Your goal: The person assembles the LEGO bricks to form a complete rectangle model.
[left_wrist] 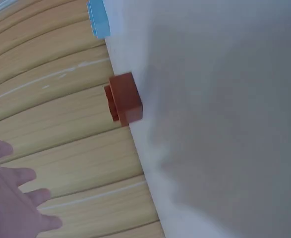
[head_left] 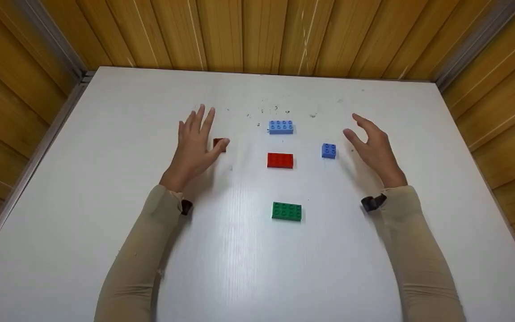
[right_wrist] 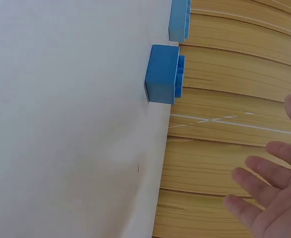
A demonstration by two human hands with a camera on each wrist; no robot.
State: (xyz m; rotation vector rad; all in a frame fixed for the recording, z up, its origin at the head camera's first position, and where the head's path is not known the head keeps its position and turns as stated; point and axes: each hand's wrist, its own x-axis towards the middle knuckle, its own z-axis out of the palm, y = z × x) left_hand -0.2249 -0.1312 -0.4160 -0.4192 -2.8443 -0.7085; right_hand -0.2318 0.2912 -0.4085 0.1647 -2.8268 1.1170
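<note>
My left hand point(head_left: 195, 150) is spread over the table's left part, its thumb overlapping a small reddish-brown brick point(head_left: 217, 143) in the head view. The left wrist view shows that same brown brick point(left_wrist: 125, 98) standing apart from the fingers. On the other side, my right hand point(head_left: 373, 150) hovers with fingers apart, just right of a small blue brick point(head_left: 328, 151). In the right wrist view the blue brick point(right_wrist: 162, 74) stands untouched, studs facing up from the table. Neither hand holds anything.
Between the hands, a light blue brick point(head_left: 280, 127), a red brick point(head_left: 280, 160) and a green brick point(head_left: 287, 211) lie in a rough column on the white table point(head_left: 230, 277). Wood-patterned walls point(head_left: 262, 36) enclose the back and sides.
</note>
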